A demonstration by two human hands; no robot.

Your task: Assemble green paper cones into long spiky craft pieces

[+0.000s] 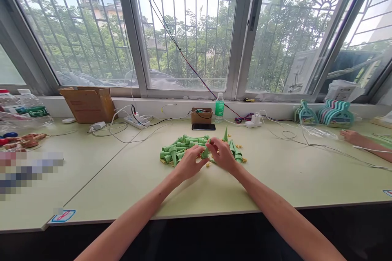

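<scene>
My left hand (190, 164) is closed around the wide lower end of a green plastic spike (206, 153). At its upper, narrow end, the fingers of my right hand (223, 155) are pinched together; any small part between them is hidden. Left of and behind my hands lies a heap of similar green spikes (173, 153) with hollow round ends. Another green cone (226, 134) stands point up beyond my right hand, and several more lean together to its right. Small yellow pieces (244, 160) are scattered around the green ones.
Behind the heap are a black phone (203, 127), a small cardboard box (201, 116) and a green-labelled bottle (219, 108). Cables and a power strip (137, 120) run along the window wall. Teal hanger-like items (336, 113) stand right, near another person's hand (352, 136). A larger carton (92, 106) sits left.
</scene>
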